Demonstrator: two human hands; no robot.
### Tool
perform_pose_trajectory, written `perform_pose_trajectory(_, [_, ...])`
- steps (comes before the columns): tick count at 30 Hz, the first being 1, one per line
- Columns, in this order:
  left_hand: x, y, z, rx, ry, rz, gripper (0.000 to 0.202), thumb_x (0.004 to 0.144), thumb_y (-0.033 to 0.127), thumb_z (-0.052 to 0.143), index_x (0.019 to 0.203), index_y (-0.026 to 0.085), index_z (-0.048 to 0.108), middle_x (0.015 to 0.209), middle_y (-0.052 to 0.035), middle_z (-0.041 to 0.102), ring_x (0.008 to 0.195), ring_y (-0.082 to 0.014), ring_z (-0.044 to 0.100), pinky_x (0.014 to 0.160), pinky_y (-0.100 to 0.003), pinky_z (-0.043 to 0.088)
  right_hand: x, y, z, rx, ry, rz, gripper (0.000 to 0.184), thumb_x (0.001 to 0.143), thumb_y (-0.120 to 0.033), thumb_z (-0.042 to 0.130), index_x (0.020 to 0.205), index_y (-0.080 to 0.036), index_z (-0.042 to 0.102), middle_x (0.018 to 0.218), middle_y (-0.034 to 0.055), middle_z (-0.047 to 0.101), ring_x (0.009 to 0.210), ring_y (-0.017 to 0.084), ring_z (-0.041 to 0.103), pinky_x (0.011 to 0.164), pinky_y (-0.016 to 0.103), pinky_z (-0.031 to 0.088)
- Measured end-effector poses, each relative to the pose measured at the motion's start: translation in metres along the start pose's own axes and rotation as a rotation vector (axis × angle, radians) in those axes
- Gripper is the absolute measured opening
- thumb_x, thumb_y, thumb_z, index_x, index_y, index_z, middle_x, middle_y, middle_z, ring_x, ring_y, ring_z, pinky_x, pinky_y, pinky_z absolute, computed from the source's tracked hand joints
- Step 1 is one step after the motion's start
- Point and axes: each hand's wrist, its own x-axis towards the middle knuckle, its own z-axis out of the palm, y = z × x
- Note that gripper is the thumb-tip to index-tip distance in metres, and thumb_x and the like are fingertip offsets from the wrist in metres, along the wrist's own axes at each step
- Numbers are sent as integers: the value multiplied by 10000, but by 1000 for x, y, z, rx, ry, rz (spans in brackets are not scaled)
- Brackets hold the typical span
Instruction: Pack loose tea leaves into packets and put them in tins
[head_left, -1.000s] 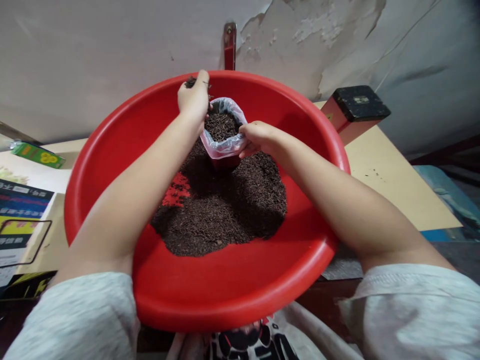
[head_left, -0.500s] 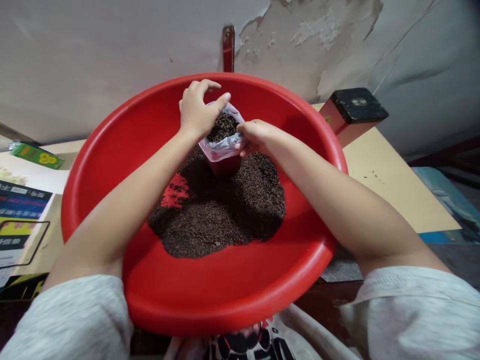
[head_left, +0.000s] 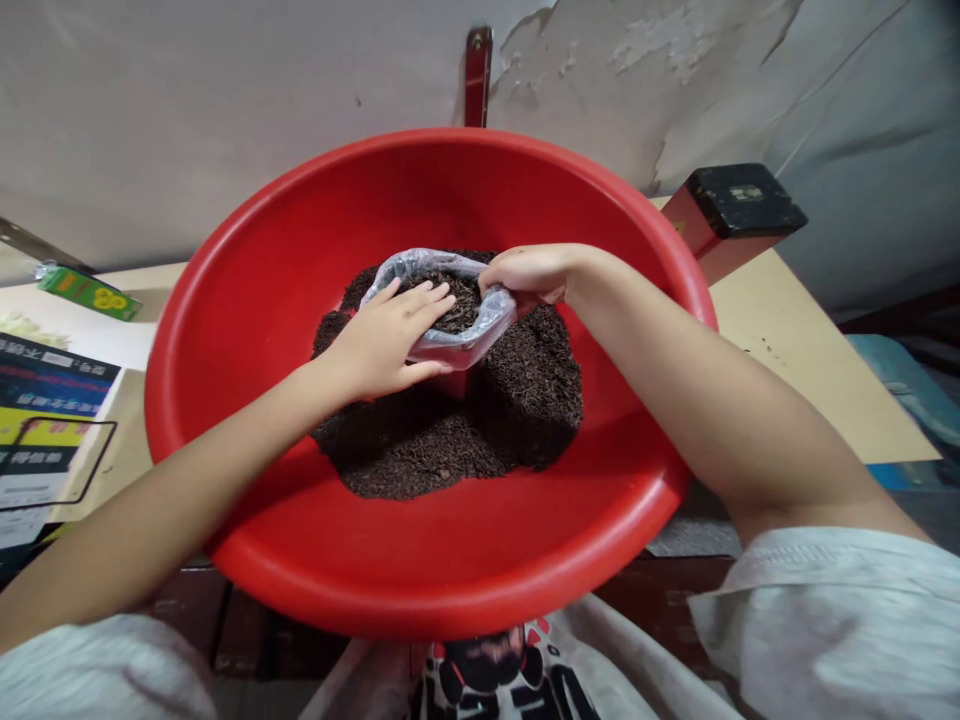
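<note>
L hand (head_left: 384, 345), fingers spread, prob. levels dark-brown dry flakes (head_left: 463, 312); R hand (head_left: 529, 272) pinches clear plastic liner (head_left: 484, 338), next needs steadiness.

A worn indoor workspace; whether home or small workshop is unclear.
Flaking paint (head_left: 664, 50) marks the far wall (head_left: 225, 110), and a broad red plastic basin (head_left: 442, 600) fills the middle, holding a heap of dark, tea-like loose leaf (head_left: 431, 460) and a bag-lined container (head_left: 454, 352). A black-lidded box (head_left: 739, 205) stands at right on a plain pale tabletop (head_left: 810, 350); at left lie a green carton (head_left: 90, 292) and packaging printed with Chinese characters (head_left: 49, 400).
</note>
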Motion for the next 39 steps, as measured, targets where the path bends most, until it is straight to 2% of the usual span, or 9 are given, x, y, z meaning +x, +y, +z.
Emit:
perform_pose_trajectory(3, [-6, -8, 6, 39, 3, -64, 638, 786, 393, 566, 1350, 132, 419, 1407, -150, 422, 1322, -298, 367, 1127, -510, 191, -7, -7, -1, -149, -209, 201, 418, 769, -118, 467, 359, -180, 412, 369, 10, 393, 332, 59, 324, 333, 217, 282])
perform_pose_trajectory(11, [-7, 8, 8, -82, -19, -21, 611, 807, 432, 536, 1312, 101, 450, 1414, -169, 407, 1326, -299, 356, 1110, -487, 248, -10, -9, -1, -56, -239, 204, 362, 800, -195, 565, 445, -169, 494, 462, 1, 440, 399, 60, 380, 440, 228, 402])
perform_pose_trajectory(14, [-6, 9, 11, -213, 175, -45, 492, 806, 459, 528, 1206, 173, 545, 1359, -108, 487, 1293, -267, 402, 1123, -462, 226, -9, -8, -4, -92, -281, 156, 369, 806, -189, 564, 446, -164, 486, 462, -11, 417, 398, 45, 355, 418, 208, 349])
perform_pose_trajectory(18, [-4, -10, 15, -616, 515, -632, 388, 791, 471, 512, 1047, 195, 607, 1165, -86, 605, 1144, -254, 522, 1029, -435, 364, -5, -7, -11, -216, -176, 89, 327, 774, -279, 635, 490, -170, 517, 473, -21, 408, 436, 52, 359, 432, 210, 327])
perform_pose_trajectory(21, [-2, -24, 18, -1149, 277, -1028, 355, 774, 481, 517, 916, 176, 629, 911, -73, 661, 822, -217, 621, 778, -373, 504, -5, -7, -15, -232, -37, 90, 307, 718, -334, 698, 521, -172, 527, 494, -24, 409, 486, 66, 402, 500, 224, 392])
perform_pose_trajectory(24, [-1, -29, 18, -1397, 202, -1152, 251, 748, 396, 595, 834, 163, 630, 751, -39, 657, 634, -146, 584, 661, -283, 495, -7, -10, -15, -22, -52, 150, 255, 747, -330, 663, 586, -170, 549, 553, -13, 485, 548, 81, 488, 570, 240, 471])
perform_pose_trajectory(30, [-1, -31, 11, -1491, 150, -1044, 149, 716, 249, 663, 815, 140, 637, 735, -54, 679, 650, -144, 609, 694, -283, 496, -5, -10, -6, 70, 145, 62, 210, 657, -112, 671, 576, -170, 486, 515, -32, 460, 500, 74, 455, 486, 219, 408])
perform_pose_trajectory(35, [-4, -34, 8, -1408, 168, -759, 305, 692, 268, 655, 957, 118, 634, 975, -121, 682, 866, -229, 638, 803, -384, 496, -7, -7, 2, -98, 480, -321, 279, 616, -124, 691, 583, -203, 425, 599, 2, 448, 720, 145, 504, 590, 246, 428])
perform_pose_trajectory(39, [-7, -33, 1, -1321, 259, -642, 300, 673, 286, 639, 925, 124, 624, 882, -81, 671, 846, -217, 624, 745, -360, 492, -15, -12, 5, -105, 560, -349, 284, 653, -187, 676, 587, -207, 401, 604, -2, 438, 669, 117, 466, 541, 218, 399])
